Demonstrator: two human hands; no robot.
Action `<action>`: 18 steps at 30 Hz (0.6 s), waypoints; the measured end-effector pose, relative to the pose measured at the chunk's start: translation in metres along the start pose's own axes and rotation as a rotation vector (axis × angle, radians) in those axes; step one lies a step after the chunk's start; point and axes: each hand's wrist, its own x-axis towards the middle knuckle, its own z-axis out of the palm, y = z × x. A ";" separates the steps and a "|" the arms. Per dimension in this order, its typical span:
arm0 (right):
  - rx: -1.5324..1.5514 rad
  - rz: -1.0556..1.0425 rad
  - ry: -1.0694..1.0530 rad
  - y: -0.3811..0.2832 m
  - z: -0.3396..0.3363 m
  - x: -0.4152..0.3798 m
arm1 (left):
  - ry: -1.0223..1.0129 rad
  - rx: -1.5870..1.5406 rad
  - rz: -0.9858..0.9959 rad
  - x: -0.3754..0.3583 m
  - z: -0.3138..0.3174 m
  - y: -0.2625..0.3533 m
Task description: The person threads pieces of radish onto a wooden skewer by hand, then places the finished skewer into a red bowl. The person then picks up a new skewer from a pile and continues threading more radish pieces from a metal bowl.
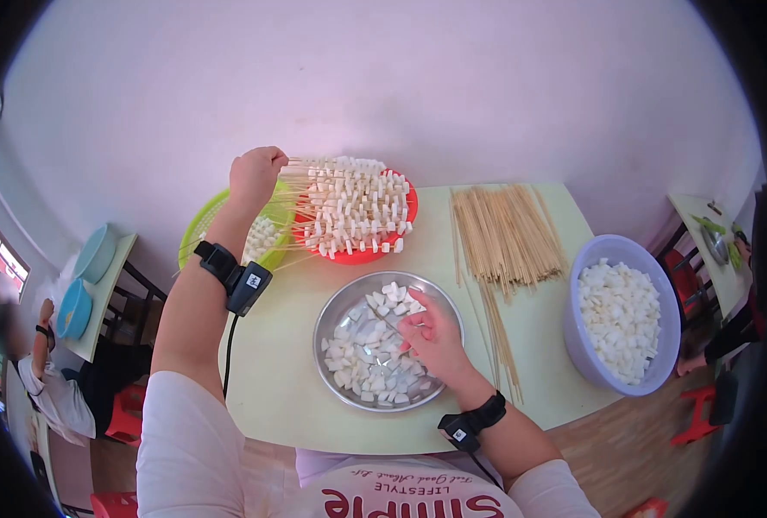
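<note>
My left hand (pixel 258 175) is at the back left, its fingers pinched on the bare end of a skewer at the top of a pile. These skewers with white pieces (pixel 357 207) lie across a red basket (pixel 413 207). My right hand (pixel 432 337) hangs over a round metal tray (pixel 322 332), with thumb and forefinger bent towards each other; whether anything is between them is too small to tell. White cut pieces (pixel 375 367) lie scattered in the tray.
Bare wooden sticks (pixel 508 233) lie right of the red basket. A purple tub (pixel 577 345) of white pieces stands at the right edge. A green basket (pixel 195 229) is at the back left. People sit or stand at side tables left and right.
</note>
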 end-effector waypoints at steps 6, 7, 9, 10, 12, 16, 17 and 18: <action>0.004 -0.003 -0.019 0.002 0.000 -0.001 | -0.111 -0.033 -0.058 0.011 0.023 -0.010; 0.015 0.005 -0.025 0.001 0.000 -0.001 | -0.113 -0.035 -0.058 0.012 0.027 -0.014; 0.007 0.006 -0.028 0.001 0.001 -0.001 | -0.123 -0.022 -0.010 0.012 0.035 -0.022; -0.002 0.006 -0.033 0.001 0.001 -0.001 | -0.124 -0.022 -0.012 0.011 0.038 -0.026; -0.019 0.010 -0.036 0.000 0.002 -0.002 | -0.053 -0.024 0.010 0.007 0.040 -0.030; -0.137 -0.083 -0.003 0.011 0.004 0.000 | 0.199 -0.129 0.008 -0.008 0.033 -0.028; -0.136 -0.079 -0.008 0.005 0.005 -0.003 | 0.305 -0.235 0.005 -0.013 0.029 -0.025; -0.310 -0.140 0.007 -0.008 0.006 -0.008 | 0.413 -0.340 0.003 -0.020 0.023 -0.019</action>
